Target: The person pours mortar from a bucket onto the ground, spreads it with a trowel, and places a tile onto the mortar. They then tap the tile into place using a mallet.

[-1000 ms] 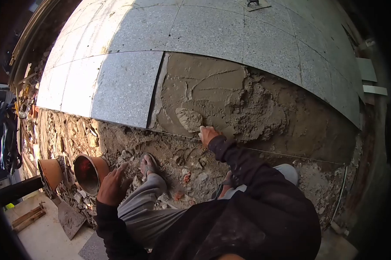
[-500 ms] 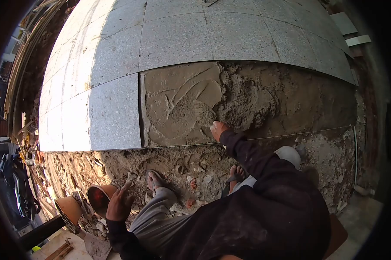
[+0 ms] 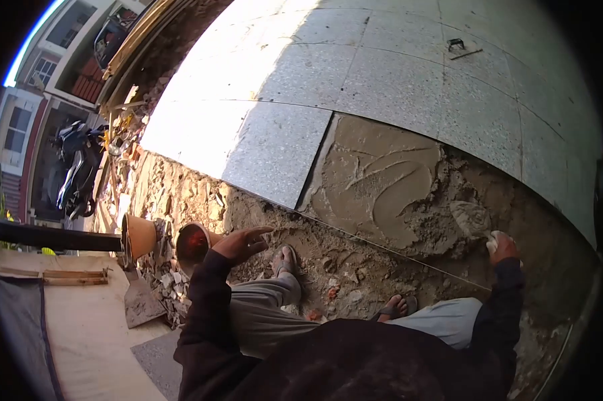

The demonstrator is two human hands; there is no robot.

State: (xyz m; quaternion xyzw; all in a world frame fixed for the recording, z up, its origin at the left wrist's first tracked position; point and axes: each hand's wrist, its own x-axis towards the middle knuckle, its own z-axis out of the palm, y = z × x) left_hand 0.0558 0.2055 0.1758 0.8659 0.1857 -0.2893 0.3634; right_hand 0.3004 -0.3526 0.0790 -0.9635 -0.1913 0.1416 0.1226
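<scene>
My right hand [image 3: 503, 247] is closed round the handle of a trowel [image 3: 470, 218], whose blade is coated in mortar. The blade is over the rough right part of the bed, beside the smoother wet mortar [image 3: 375, 187]. Curved trowel marks show in that spread patch, which borders the speckled floor tiles [image 3: 281, 150]. Off to the left, my left hand [image 3: 242, 245] is held in the air with its fingers apart and nothing in them. It is near an orange-brown bucket [image 3: 193, 244] lying tipped with its mouth towards me.
A taut string [image 3: 448, 273] runs along the bed's near edge. Rubble [image 3: 328, 267] lies around my feet. A second bucket [image 3: 139, 237], a flat mortar-caked blade [image 3: 142, 304] and a loose slab [image 3: 158, 361] are at left. A motorcycle [image 3: 79, 167] stands beyond.
My right hand and the trowel have moved right, off the smooth mortar to the rough mortar. My left hand has risen with its fingers apart. The view has turned and shifted left.
</scene>
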